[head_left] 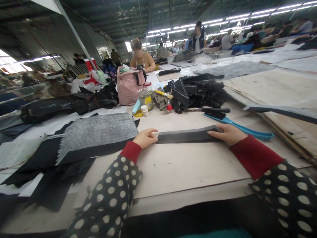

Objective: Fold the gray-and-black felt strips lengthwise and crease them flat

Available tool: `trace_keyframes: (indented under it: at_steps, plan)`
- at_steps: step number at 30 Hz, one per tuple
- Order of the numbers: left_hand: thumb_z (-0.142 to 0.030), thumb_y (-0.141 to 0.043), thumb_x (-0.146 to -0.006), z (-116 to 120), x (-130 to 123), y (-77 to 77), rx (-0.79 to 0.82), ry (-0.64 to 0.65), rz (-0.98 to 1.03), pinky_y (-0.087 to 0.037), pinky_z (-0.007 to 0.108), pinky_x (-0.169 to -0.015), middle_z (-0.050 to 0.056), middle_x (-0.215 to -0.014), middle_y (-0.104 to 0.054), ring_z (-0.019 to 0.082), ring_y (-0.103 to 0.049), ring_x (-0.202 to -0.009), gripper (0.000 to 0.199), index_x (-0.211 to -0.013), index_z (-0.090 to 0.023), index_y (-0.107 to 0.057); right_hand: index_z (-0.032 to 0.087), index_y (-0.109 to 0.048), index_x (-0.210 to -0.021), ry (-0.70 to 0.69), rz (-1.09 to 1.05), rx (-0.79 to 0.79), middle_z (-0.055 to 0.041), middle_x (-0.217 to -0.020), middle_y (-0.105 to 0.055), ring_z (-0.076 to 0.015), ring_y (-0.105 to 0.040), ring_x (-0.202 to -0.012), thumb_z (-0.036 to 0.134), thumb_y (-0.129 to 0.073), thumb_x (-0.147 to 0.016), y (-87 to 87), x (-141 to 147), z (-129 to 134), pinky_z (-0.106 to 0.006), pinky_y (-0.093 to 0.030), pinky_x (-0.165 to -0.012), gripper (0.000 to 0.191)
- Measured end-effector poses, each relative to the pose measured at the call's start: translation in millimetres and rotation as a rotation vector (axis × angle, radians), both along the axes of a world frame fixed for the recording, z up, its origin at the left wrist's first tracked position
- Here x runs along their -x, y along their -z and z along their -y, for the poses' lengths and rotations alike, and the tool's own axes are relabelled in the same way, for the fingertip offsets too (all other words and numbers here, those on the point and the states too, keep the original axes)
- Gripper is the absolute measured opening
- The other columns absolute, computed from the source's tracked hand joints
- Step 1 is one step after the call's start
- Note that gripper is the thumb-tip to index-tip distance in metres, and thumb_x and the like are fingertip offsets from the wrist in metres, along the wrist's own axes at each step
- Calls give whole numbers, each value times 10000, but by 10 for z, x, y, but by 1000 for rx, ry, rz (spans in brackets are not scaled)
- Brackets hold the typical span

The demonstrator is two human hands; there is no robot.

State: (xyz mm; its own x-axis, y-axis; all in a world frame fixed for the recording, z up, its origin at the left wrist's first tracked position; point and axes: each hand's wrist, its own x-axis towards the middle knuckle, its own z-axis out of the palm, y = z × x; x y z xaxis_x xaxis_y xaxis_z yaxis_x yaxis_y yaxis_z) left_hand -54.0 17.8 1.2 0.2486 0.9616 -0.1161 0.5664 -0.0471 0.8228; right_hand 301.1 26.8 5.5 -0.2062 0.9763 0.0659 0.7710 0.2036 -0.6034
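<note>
A long black strip with a grey edge [183, 136] stretches between my hands over a pale board [188, 165]. My left hand [146, 138] pinches the strip's left end, where a small whitish bit shows at the fingertips. At the right end, my right hand [228, 134] has its thumb in front of the strip and its fingers behind. Left of my hands lies a fanned stack of grey and black pieces [99, 129]. Just beyond my right hand is a blue-handled brush [247, 130].
Behind the strip stand a glass jar [144, 97], a white bottle [145, 110] and a pink bag [128, 86]. A heap of black strips [190, 92] lies at the back. Stacked boards [292, 129] are at the right. A person [142, 58] sits across the table.
</note>
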Motion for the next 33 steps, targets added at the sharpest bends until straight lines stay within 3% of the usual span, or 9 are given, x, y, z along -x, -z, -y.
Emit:
trace_keyframes:
  at_steps: [7, 15, 33]
  plan:
    - [-285, -542, -621, 20, -29, -19, -76, 25, -140, -382, 224, -586, -25, -663, -532, 99, -478, -588, 470, -1058, -118, -493, 173, -601, -759, -48, 158, 24, -7, -647, -579, -141, -514, -605, 501, -450, -702, -38, 19, 22, -228, -351, -540, 367]
    - [-294, -492, -660, 42, -71, -53, -189, 45, -353, -373, 221, -582, -40, -674, -553, 102, -470, -577, 442, -1089, -186, -485, 162, -529, -622, -46, 293, -64, 1, -577, -506, -116, -448, -555, 433, -474, -700, -66, 67, 61, -222, -286, -505, 288]
    - [-348, -477, -672, 38, -80, -64, -145, 39, -391, -378, 222, -567, -40, -678, -528, 111, -481, -584, 467, -1114, -202, -440, 141, -568, -701, -71, 378, -130, -43, -712, -565, -138, -487, -651, 359, -502, -705, -42, 96, 73, -231, -331, -577, 228]
